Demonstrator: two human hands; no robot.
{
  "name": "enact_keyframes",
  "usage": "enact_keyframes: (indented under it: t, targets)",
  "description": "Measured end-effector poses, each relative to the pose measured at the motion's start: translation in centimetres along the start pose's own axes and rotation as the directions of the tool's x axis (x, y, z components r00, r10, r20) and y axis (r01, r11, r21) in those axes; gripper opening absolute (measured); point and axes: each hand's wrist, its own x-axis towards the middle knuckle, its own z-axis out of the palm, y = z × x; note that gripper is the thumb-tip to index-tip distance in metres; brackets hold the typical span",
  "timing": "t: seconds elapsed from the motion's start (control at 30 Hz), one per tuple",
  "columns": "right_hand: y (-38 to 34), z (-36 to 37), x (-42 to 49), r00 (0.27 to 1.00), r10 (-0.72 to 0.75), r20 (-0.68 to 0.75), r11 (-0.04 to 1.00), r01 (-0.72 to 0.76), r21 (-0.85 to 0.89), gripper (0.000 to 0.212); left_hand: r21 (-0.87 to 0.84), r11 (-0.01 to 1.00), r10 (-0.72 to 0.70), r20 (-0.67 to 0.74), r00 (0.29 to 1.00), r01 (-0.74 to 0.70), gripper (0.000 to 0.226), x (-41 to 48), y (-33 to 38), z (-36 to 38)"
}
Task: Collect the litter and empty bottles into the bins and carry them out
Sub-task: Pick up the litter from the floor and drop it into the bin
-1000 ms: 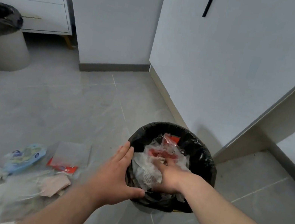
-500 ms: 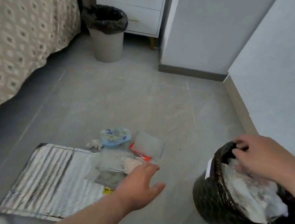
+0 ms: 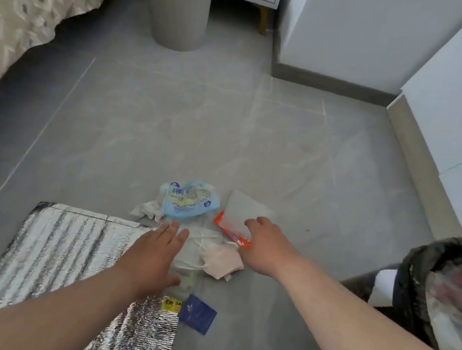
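While the litter pile (image 3: 189,200) is lying on the floor (image 3: 231,131) at lower centre, the left hand (image 3: 153,257) is hovering over it, its grip spread flat. The right hand (image 3: 266,249) is resting on the clear red-edged packet (image 3: 240,212), its grip curling and seemingly pinching the packet's edge. The black-lined bin (image 3: 410,268) is sitting at the right edge, holding wrappers; a grey bin (image 3: 178,11) is standing at upper centre.
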Motion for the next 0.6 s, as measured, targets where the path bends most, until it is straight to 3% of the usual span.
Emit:
enact_keyframes:
  t: [0.17, 0.3, 0.37, 0.5, 0.6]
  targets:
    - [-0.6, 2.8, 1.9, 0.993, 0.055, 0.106, 0.998, -0.053, -0.029, 0.109, 0.046, 0.998, 0.050, -0.065, 0.997, -0.047, 0.067, 0.7, -0.8, 1.1]
    - [0.0, 4.6, 1.8, 0.992, 0.098, 0.086, 0.990, -0.088, -0.109, 0.115, -0.008, 0.997, 0.070, -0.120, 0.990, -0.072, 0.049, -0.2, -1.4, 0.8]
    - [0.4, 5.3, 1.5, 0.993, 0.114, 0.043, 0.988, -0.109, -0.107, 0.105, -0.057, 0.996, 0.065, -0.135, 0.989, -0.073, 0.043, -0.6, -1.6, 0.6]
    - [1.2, 6.2, 0.6, 0.993, 0.099, -0.058, 0.995, -0.100, -0.026, 0.041, -0.158, 0.987, 0.013, -0.181, 0.983, -0.042, 0.031, -1.8, -1.7, 0.2]
    - [1.5, 6.6, -0.2, 0.988, 0.123, -0.088, 0.986, -0.112, 0.123, 0.019, -0.256, 0.967, -0.051, -0.188, 0.981, 0.002, 0.041, -2.9, -1.8, 0.3]
